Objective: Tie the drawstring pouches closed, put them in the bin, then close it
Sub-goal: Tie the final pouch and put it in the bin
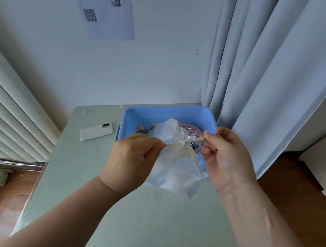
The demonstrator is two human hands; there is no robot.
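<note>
Now: left hand (134,156) grip pinches gathered neck of sheer white pouch (175,171); right hand (227,157) grip pinches thin cord (194,139); rounded blue plastic bin (172,109), far right corner of surface (146,223).

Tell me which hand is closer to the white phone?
Left. The left hand is just right of the phone; the right hand is farther right, beyond the pouch.

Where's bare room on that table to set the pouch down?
Bare: the near half of the table between the forearms, and the left strip nearer than the phone. Crowded: the far right, with the blue bin, left hand and right hand.
</note>
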